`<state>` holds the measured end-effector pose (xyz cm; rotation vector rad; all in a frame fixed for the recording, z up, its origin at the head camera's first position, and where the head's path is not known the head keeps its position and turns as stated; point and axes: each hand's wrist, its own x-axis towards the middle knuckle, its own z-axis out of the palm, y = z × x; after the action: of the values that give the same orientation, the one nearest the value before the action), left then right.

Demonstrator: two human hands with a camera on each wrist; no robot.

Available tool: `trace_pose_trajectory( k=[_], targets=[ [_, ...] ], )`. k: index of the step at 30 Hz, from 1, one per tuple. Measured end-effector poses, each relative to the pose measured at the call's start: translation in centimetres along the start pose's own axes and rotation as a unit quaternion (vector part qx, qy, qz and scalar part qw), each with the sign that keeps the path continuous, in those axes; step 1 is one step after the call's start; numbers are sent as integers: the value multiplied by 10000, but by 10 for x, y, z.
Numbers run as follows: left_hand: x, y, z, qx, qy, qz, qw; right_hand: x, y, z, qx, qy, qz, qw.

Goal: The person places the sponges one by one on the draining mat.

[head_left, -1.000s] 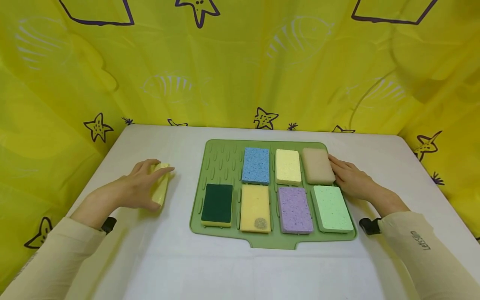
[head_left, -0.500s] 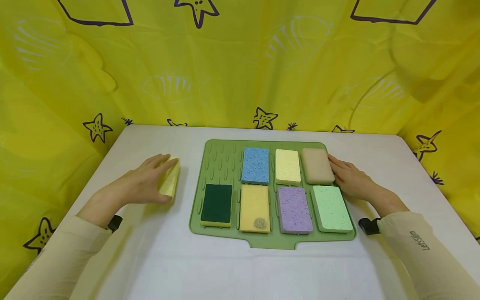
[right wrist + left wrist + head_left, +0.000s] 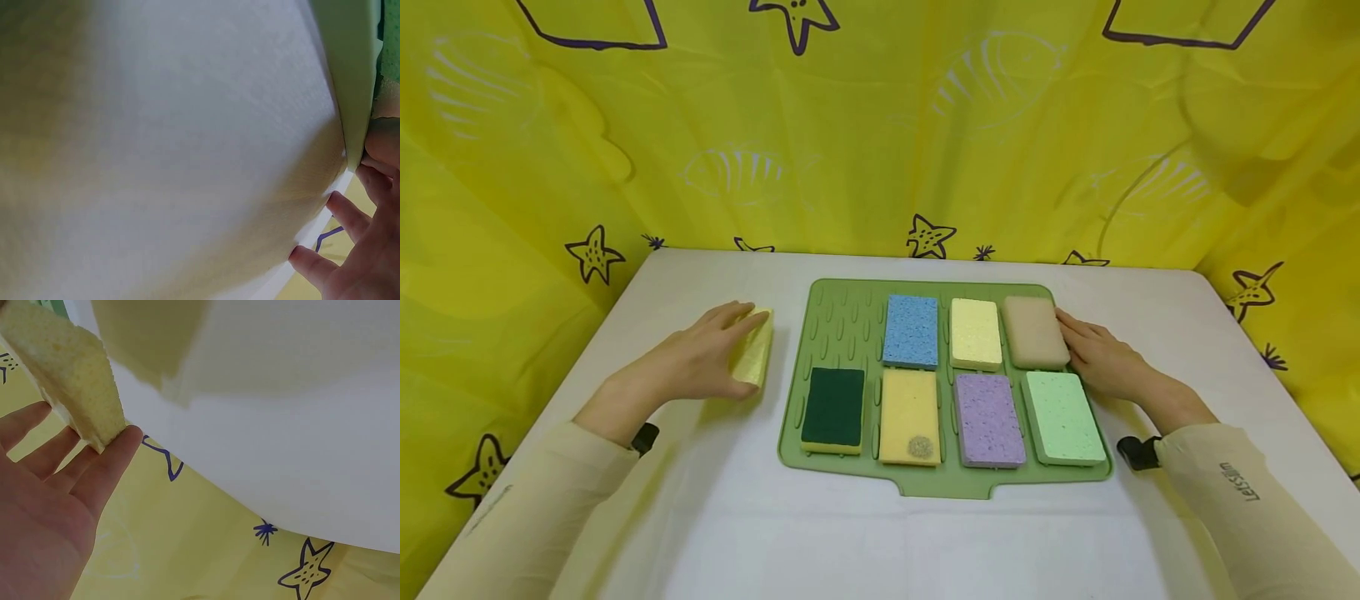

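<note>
My left hand (image 3: 700,357) grips a pale yellow sponge (image 3: 756,353) between thumb and fingers, left of a green ridged mat (image 3: 842,471). In the left wrist view, the fingertips press along one side of the yellow sponge (image 3: 78,378), which is tilted above the white table; the thumb is hidden there. On the other side, my right hand (image 3: 1108,362) rests at the mat's right edge, its fingers straight beside a beige sponge (image 3: 1035,332). The right wrist view shows its fingers (image 3: 353,219) extended past the mat's rim.
Also on the mat lie blue (image 3: 912,331), pale yellow (image 3: 976,333), purple (image 3: 990,419), mint green (image 3: 1064,417) and tan (image 3: 910,400) sponges, plus a dark green-topped one (image 3: 833,408). Bare ridges show at its upper left. A yellow patterned curtain (image 3: 880,125) surrounds the white table (image 3: 805,550).
My left hand has carried the pale yellow sponge to the right and slightly farther back, closer to the mat. The right hand and the sponges on the mat have stayed in place.
</note>
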<state>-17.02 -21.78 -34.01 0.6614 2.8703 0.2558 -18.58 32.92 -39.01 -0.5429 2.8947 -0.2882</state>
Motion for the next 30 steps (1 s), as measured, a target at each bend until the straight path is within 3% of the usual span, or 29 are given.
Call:
trace_pose_trajectory(
  k=[18,30],
  targets=[
    [29,7,0,-85,172,235,9995,-1,0,0,7,15,32,10000],
    [54,22,-2,-302,64,293,9991,1,-1,-1,26,-15,20,10000]
  ],
)
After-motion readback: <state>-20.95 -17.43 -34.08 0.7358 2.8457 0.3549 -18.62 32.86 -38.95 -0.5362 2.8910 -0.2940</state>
